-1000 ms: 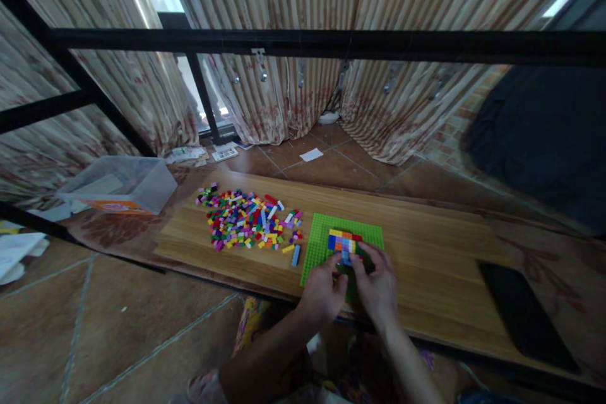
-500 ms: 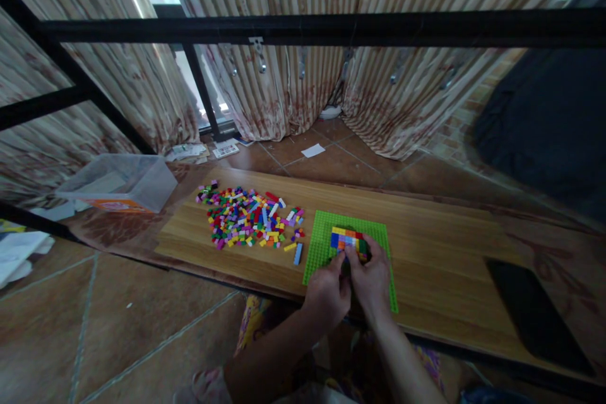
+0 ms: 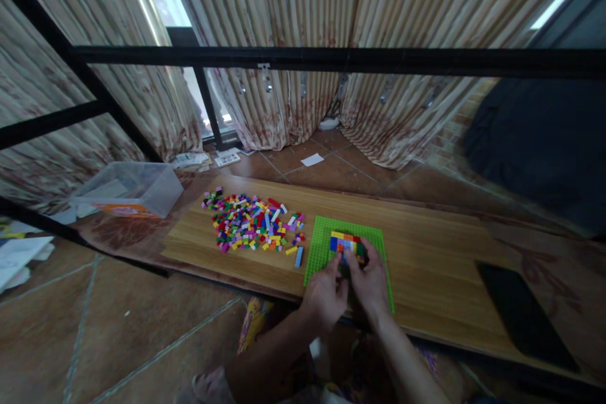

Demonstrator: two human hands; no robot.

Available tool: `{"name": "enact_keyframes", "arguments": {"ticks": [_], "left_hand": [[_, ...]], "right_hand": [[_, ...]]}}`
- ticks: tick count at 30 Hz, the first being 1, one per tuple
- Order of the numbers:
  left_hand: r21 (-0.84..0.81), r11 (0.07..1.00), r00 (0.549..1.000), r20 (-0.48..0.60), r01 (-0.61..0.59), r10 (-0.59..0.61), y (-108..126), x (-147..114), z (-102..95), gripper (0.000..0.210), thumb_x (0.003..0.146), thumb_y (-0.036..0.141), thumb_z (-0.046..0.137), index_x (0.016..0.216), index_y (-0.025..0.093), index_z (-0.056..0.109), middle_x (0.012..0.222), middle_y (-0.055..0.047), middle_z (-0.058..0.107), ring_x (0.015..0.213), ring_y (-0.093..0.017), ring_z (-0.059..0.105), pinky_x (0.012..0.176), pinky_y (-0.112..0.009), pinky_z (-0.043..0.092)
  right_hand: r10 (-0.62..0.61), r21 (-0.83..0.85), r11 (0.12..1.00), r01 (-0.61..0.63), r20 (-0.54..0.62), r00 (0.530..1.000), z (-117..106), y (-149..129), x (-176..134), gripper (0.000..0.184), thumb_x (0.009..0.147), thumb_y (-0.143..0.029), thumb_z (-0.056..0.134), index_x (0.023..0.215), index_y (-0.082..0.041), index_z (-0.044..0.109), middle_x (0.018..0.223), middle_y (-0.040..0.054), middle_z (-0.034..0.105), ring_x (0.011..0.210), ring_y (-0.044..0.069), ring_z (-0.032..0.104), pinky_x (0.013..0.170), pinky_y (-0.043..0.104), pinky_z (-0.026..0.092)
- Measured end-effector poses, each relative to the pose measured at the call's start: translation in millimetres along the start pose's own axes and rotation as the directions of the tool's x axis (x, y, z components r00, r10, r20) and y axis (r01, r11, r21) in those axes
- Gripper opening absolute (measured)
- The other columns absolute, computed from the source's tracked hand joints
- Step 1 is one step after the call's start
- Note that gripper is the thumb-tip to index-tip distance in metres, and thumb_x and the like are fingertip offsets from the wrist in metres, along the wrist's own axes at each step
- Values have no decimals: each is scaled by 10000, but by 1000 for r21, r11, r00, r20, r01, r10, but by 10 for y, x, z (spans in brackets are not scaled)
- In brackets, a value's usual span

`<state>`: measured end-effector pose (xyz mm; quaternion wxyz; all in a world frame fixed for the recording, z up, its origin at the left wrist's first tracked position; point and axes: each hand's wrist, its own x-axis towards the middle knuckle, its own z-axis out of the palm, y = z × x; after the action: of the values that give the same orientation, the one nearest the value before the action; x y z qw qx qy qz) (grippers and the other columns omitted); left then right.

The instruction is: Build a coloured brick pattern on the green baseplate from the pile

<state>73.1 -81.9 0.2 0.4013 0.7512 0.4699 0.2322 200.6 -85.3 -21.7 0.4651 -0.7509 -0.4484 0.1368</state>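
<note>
1. Green studded baseplate flat on a wooden board, near its front edge, right of the loose bricks.
2. On that baseplate — a small multicoloured brick build, yellow, orange, blue, white and red in its visible far part; near part blocked from sight by both hands.
3. Left hand at the build's near edge, fingers bent, index fingertip up against the bricks; too small and shadowed to tell whether pinching one.
4. Right hand curled about the build's right side, thumb close to the left fingertip; firm grip or light touch, cannot tell.
5. Leftward, a broad spread of loose bricks, with a yellow brick and a long blue brick at its baseplate side.
6. Past the board's left end, a clear plastic bin with an orange label.
7. Toward the right end, a flat black slab, well apart from both hands.
8. Behind — striped curtains, partly hidden by a black rail; white paper on the tiled floor.
</note>
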Motion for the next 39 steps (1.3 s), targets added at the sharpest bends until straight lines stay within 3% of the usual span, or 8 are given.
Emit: {"name": "enact_keyframes", "arguments": {"ticks": [3,6,11,16,21,29,33,39], "left_hand": [[-76,997,999,-46,8,-11,-54,-57,-154,541,854,244,503,1391,185,474,895,-34,718,651,-163,616,672,-281,506],[-109,993,991,-126,39,-53,-145,-97,-369,466,858,251,516,1319,192,545,882,-26,711,653,-147,605,645,-258,484],[-160,986,968,-234,57,-94,-318,-62,-722,388,866,232,518,1242,190,606,830,-17,705,701,-148,626,660,-246,476],[-83,996,956,-286,39,-62,-455,84,-922,346,867,170,509,1183,197,648,887,-23,724,771,-154,656,713,-249,506],[199,978,949,-317,69,-3,-485,283,-1008,274,886,128,510,1079,208,688,1018,-43,726,886,-174,665,836,-282,514],[593,796,962,-268,121,53,-365,597,-1025,269,918,243,538,1157,189,649,1158,-83,663,1067,-204,615,951,-288,481],[662,729,971,-237,174,-17,-348,698,-984,294,889,266,580,1155,161,649,1151,-113,657,1092,-244,600,960,-331,484],[634,753,969,-248,176,-17,-363,672,-1013,278,915,187,514,1165,153,630,1162,-124,656,1104,-234,602,955,-332,481]], "right_hand": [[44,73,996,-43,-13,999,-164,142,15,667,852,-616,479,1318,-142,536,1289,169,590,1158,277,564,977,459,432],[69,15,998,-68,-60,996,-413,371,83,626,856,-609,474,1265,-147,580,1189,165,642,1045,273,612,906,442,473],[-75,-217,975,44,-137,988,-708,701,220,536,862,-570,446,1064,-130,677,1059,181,674,988,297,608,904,469,468],[-242,-340,921,191,-113,964,-652,780,222,509,885,-535,397,988,-134,693,1032,176,673,982,296,596,924,473,469],[-318,-377,885,273,-62,946,-606,796,202,480,898,-500,388,958,-142,702,1026,167,672,981,289,593,939,460,468],[-298,-361,897,255,-67,952,-636,791,210,438,888,-472,416,941,-146,704,1019,158,677,962,279,598,912,458,473],[-312,-370,890,265,-75,947,-632,792,214,437,890,-462,413,930,-140,706,999,154,681,929,270,608,880,440,490],[-317,-370,891,262,-97,943,-615,778,216,416,894,-449,416,920,-152,706,993,143,690,933,268,615,882,441,497]]}}
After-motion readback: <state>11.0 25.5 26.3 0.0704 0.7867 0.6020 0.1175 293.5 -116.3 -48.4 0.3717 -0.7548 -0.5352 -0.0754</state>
